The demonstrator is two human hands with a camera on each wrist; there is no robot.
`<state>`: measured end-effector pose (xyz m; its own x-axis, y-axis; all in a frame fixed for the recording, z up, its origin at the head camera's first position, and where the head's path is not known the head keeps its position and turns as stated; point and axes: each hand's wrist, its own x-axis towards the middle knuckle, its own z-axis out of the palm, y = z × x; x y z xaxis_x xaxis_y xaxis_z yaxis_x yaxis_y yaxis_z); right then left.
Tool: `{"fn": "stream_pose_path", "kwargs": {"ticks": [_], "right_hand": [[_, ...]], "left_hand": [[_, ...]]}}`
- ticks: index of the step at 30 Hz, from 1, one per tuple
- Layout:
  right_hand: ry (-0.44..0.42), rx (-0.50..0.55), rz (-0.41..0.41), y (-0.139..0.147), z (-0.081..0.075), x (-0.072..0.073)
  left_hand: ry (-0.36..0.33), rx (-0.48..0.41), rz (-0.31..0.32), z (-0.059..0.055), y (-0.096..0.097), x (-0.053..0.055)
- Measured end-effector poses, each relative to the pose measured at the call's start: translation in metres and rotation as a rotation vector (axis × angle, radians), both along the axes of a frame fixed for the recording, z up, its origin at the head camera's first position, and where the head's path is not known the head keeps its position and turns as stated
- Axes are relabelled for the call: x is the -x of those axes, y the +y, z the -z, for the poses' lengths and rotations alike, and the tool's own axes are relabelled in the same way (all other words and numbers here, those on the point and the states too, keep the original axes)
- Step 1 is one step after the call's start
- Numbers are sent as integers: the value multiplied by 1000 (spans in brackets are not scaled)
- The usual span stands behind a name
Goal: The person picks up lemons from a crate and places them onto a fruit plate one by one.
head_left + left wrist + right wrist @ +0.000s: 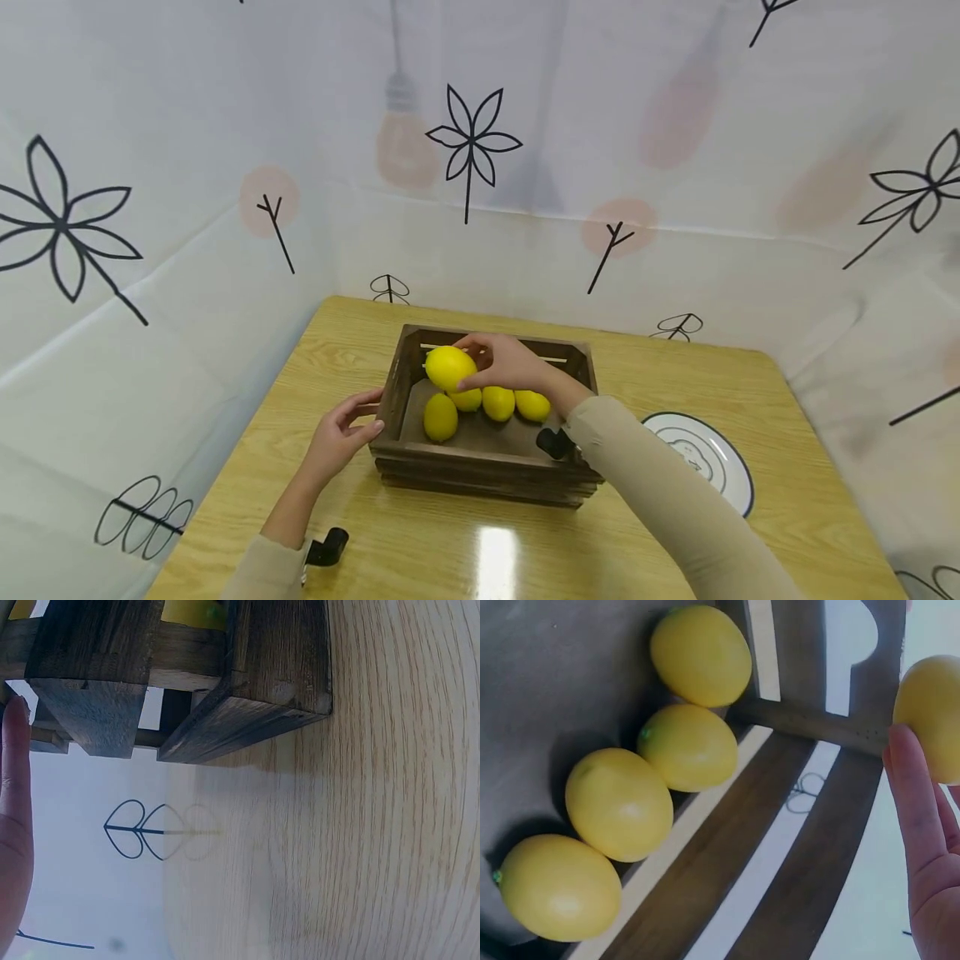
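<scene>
A yellow lemon (450, 367) is pinched between the thumb and fingers of my right hand (510, 363), up over the left part of a dark brown slatted wooden crate (480, 457). In the right wrist view the held lemon (934, 720) shows at the right edge, above the crate's slats. Several more lemons (619, 804) lie on the crate floor, most of them in a row along one wall. My left hand (339, 437) touches the outside of the crate's left end with fairly straight fingers; one finger (15, 780) shows in the left wrist view.
A white plate (738, 483) with a dark rim stands right of the crate, partly behind the right sleeve (660, 492). The wooden table (420, 542) ends at a patterned cloth backdrop (525, 258) at the back and sides. Black devices (327, 547) sit at both wrists.
</scene>
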<state>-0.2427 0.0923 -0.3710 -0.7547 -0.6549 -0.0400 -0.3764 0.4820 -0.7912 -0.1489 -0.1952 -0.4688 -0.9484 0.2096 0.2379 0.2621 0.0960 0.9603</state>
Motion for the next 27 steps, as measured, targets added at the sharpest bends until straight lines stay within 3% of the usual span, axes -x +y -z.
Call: {"fn": "stream_pose_path", "kwargs": {"ticks": [9,19,27], "right_hand": [[32,13,28,12,-4,-6],[23,10,85,27,-18,-18],[67,13,115,40,-20,-24]], "left_hand": [[20,-3,8,-2,1,-1],[15,0,-10,4,1,-1],[13,1,-21,5,1,-1]]}}
